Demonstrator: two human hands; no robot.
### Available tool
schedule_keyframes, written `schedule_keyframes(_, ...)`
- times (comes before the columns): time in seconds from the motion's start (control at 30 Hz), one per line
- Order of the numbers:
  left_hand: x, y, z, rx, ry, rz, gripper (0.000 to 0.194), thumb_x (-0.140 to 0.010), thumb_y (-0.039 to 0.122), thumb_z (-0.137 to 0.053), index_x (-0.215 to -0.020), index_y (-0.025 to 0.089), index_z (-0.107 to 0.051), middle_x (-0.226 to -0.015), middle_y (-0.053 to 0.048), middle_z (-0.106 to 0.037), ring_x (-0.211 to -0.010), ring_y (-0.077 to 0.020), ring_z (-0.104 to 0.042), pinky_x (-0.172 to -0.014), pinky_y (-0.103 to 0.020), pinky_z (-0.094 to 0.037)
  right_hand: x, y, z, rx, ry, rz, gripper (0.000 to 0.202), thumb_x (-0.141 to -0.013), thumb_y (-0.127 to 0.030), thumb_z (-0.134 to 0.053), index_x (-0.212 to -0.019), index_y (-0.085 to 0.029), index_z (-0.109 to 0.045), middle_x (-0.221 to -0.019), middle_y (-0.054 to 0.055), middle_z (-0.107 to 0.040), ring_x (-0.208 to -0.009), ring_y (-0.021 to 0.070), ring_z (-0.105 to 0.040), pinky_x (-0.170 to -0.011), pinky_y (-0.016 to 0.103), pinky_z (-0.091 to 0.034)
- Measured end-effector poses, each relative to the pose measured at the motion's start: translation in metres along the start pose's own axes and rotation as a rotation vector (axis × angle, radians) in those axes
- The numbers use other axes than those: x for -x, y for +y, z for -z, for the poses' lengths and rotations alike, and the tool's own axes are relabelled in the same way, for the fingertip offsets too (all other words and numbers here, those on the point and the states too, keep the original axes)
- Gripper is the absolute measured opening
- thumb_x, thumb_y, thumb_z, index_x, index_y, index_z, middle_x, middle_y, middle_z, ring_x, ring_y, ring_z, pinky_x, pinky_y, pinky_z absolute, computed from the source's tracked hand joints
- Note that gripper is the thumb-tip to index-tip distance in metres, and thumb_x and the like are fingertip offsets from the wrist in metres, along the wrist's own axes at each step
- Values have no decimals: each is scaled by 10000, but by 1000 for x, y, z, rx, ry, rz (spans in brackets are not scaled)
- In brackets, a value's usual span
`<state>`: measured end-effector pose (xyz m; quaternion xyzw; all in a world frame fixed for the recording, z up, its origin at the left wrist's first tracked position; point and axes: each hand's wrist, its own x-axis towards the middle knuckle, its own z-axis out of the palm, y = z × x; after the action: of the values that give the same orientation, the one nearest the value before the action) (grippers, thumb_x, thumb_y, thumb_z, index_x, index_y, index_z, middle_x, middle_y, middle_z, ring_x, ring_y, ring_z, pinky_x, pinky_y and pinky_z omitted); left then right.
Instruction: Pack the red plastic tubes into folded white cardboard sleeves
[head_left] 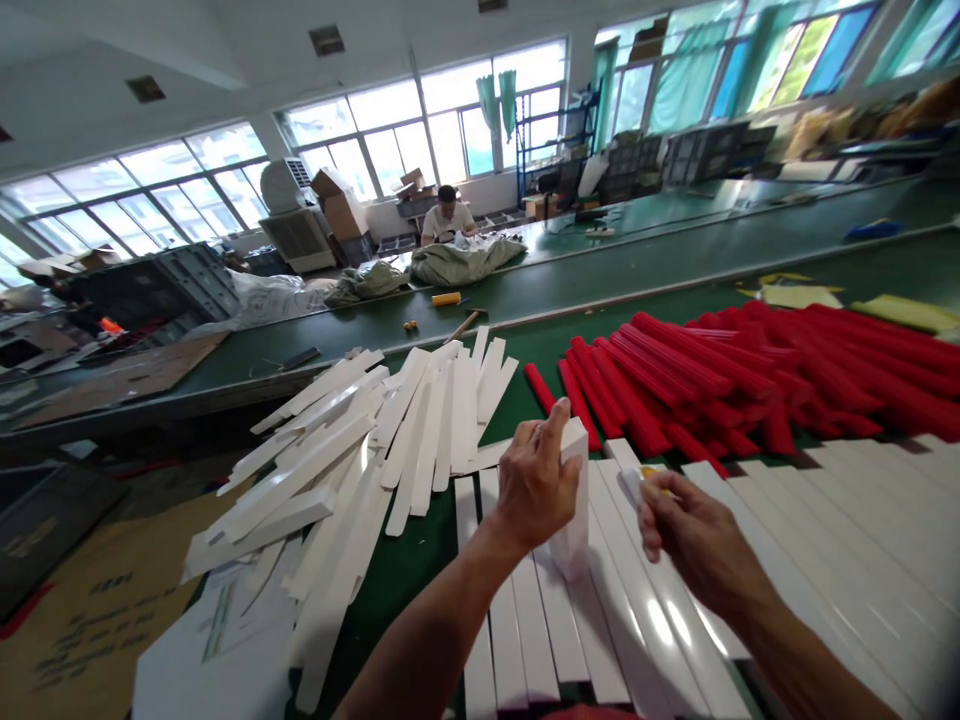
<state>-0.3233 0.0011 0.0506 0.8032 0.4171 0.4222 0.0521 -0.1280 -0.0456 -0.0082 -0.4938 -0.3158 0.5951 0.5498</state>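
My left hand [536,475] is closed around a long, narrow white box [574,540]. It is tilted up above a row of similar white boxes [536,630] lying side by side. Just to the right, the fingers of my right hand [701,540] are pinched on a small whitish piece with a bit of yellow [634,485]; its kind is not clear. A loose pile of red ribbed sticks [675,370] lies beyond both hands. Left of my left hand spreads a heap of white narrow boxes and strips [420,420], some flattened.
More white boxes [847,540] lie side by side at the right. On the green table [547,340] behind are a yellow roll [446,299] and a wooden-handled tool [463,326]. A person [448,218] sits across the far bench beside grey-green sacks [465,262]. Brown cardboard [97,610] lies lower left.
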Motion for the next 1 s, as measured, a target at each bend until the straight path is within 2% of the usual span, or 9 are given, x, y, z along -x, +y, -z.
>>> schedule_keyframes(0.07,-1,7,-1,-32,-9,-30,722,-869,176,-547,-1501,177,-198,-1382,-110,-555,-1139,-269,-552,-947,-435,-525,6,-42,-34,64,-127,109,326,-769,-434,-739,-799,-177,-539,-562,-44,-551,-407,78,-493,-374,196,-431)
schedule_keyframes(0.13,-1,12,-3,-50,0,-49,751,-880,177,-535,-1514,159,-134,-1368,-117,-569,-1121,-277,-565,-939,-444,-528,8,-69,-58,149,-153,193,314,-781,-441,-726,-808,-174,-563,-576,-33,-569,-402,83,-503,-361,196,-427)
schedule_keyframes(0.27,0,15,-6,-43,18,-54,785,-903,164,-492,-1522,132,-11,-1325,-134,-604,-1114,-273,-596,-973,-465,-512,4,-77,-77,264,-123,283,319,-788,-451,-711,-757,-165,-573,-563,-20,-582,-382,83,-500,-335,185,-399)
schedule_keyframes(0.43,2,14,-9,-11,47,-41,828,-910,164,-490,-1519,142,71,-1344,-151,-583,-1190,-273,-580,-1010,-471,-497,-2,-73,-81,365,-87,271,348,-768,-473,-710,-757,-174,-532,-542,-15,-602,-363,87,-491,-318,183,-390)
schedule_keyframes(0.57,2,14,-10,1,73,-46,834,-916,172,-494,-1517,155,84,-1353,-162,-565,-1206,-282,-566,-1011,-466,-501,-9,-84,-80,351,-76,88,424,-687,-444,-772,-875,-198,-483,-514,-39,-594,-320,110,-471,-271,202,-373)
schedule_keyframes(0.7,4,17,-7,-11,129,-26,766,-905,204,-525,-1515,182,-63,-1479,-219,-354,-1251,-305,-516,-924,-440,-553,-17,-94,-77,242,-230,-176,372,-655,-414,-792,-717,-155,-532,-516,-17,-572,-327,69,-441,-283,178,-377)
schedule_keyframes(0.8,6,17,-4,-17,107,8,586,-895,198,-531,-1438,228,-313,-1519,-195,-223,-1126,-267,-582,-852,-419,-574,-19,-98,-75,213,-277,-267,382,-624,-408,-807,-605,-127,-550,-498,-8,-547,-333,53,-434,-301,169,-385)
schedule_keyframes(0.9,5,15,3,33,0,18,460,-870,194,-544,-1322,183,-463,-1449,-182,-324,-1107,-260,-582,-920,-438,-544,-16,-97,-72,228,-270,-256,416,-625,-465,-800,-622,-140,-541,-502,-8,-555,-322,68,-444,-302,188,-376)
schedule_keyframes(1.0,7,14,8,140,-48,0,521,-815,158,-541,-1326,130,-438,-1347,-184,-444,-1215,-283,-510,-1011,-459,-487,-16,-78,-62,346,-197,-152,443,-697,-581,-716,-743,-179,-534,-454,-58,-484,-292,78,-371,-277,203,-286)
